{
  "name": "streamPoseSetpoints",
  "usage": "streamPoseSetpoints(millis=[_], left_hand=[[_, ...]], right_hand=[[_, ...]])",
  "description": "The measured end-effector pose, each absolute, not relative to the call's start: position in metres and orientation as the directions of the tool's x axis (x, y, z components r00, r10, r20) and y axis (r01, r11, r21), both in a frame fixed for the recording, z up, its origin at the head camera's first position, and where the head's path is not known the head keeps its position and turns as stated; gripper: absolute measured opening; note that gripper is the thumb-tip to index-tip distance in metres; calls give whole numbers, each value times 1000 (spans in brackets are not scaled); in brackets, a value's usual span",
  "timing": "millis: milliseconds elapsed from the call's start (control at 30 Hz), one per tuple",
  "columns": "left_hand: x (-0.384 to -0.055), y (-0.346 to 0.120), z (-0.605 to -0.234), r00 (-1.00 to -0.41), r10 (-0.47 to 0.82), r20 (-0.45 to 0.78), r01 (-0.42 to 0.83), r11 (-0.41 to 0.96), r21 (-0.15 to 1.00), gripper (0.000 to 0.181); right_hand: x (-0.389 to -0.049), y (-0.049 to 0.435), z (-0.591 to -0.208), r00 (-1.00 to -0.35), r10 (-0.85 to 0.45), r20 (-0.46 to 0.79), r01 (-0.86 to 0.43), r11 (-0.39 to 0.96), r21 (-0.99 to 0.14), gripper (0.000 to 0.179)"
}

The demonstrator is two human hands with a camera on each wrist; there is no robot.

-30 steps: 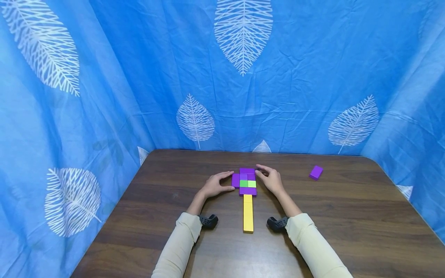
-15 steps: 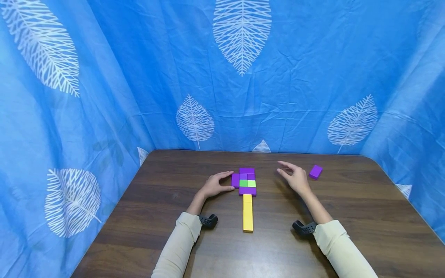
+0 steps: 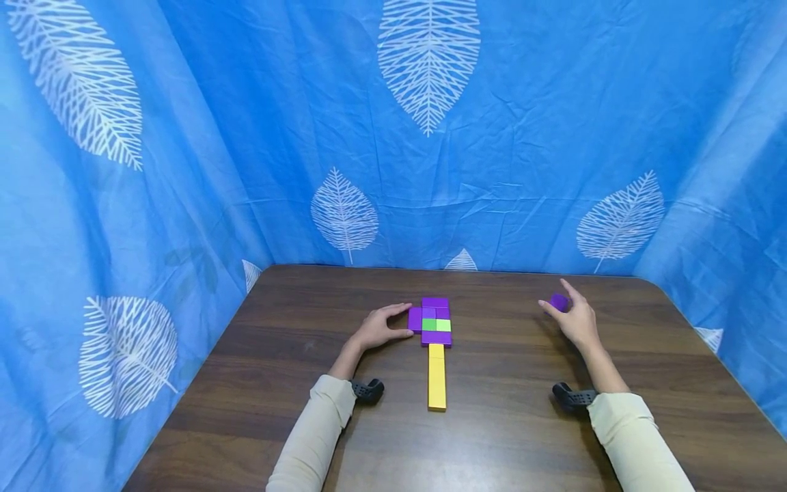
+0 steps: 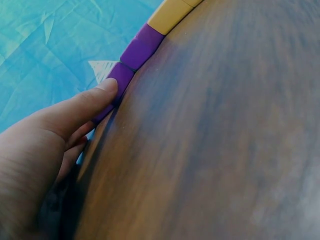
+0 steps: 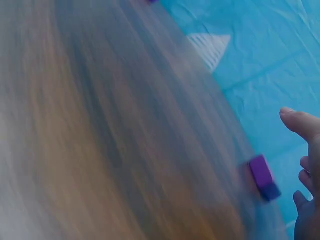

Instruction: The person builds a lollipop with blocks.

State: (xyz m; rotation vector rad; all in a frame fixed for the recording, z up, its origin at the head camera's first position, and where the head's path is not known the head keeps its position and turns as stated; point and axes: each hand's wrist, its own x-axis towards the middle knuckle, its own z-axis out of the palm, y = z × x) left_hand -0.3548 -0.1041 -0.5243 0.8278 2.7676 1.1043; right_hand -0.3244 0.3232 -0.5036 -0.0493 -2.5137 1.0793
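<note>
My left hand (image 3: 376,329) holds the left purple block (image 3: 415,320) of a flat block shape, with thumb and forefinger at its two ends. In the left wrist view the thumb (image 4: 95,100) presses that block's end face. Beside it lie purple blocks (image 3: 436,337), a green block (image 3: 429,324) and a lime block (image 3: 443,325), all touching. A yellow strip (image 3: 436,379) runs from them toward me. At the right, my right hand (image 3: 579,322) hovers with thumb and forefinger spread on either side of a loose purple block (image 3: 559,303); the right wrist view shows a gap between hand and block (image 5: 262,175).
The brown wooden table (image 3: 283,437) has a rounded far edge close behind the blocks. A blue curtain (image 3: 522,137) with white leaf prints hangs behind and beside it. Black devices (image 3: 369,391) sit on both wrists.
My right hand has left the right side of the block shape and moved right to the loose purple block. The left hand has kept its place.
</note>
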Motion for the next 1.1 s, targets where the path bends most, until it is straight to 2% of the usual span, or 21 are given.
streamPoseSetpoints(millis=[167, 333, 500, 767, 1100], left_hand=[[-356, -104, -524, -850, 504, 154, 472, 597, 649, 66], [-356, -105, -524, -844, 512, 160, 481, 590, 649, 66], [-356, -104, -525, -848, 507, 155, 473, 592, 653, 66], [-356, -104, -525, -855, 498, 148, 461, 597, 656, 66], [-355, -104, -525, -851, 502, 156, 469, 591, 657, 67]], right_hand=[[-320, 338, -512, -946, 185, 266, -55, 718, -694, 82], [-317, 343, -518, -964, 145, 225, -40, 754, -655, 84], [-320, 344, -520, -965, 130, 227, -43, 777, -628, 84], [-321, 344, -522, -957, 129, 259, -55, 799, -599, 72], [-308, 333, -521, -945, 145, 293, -61, 803, -593, 71]])
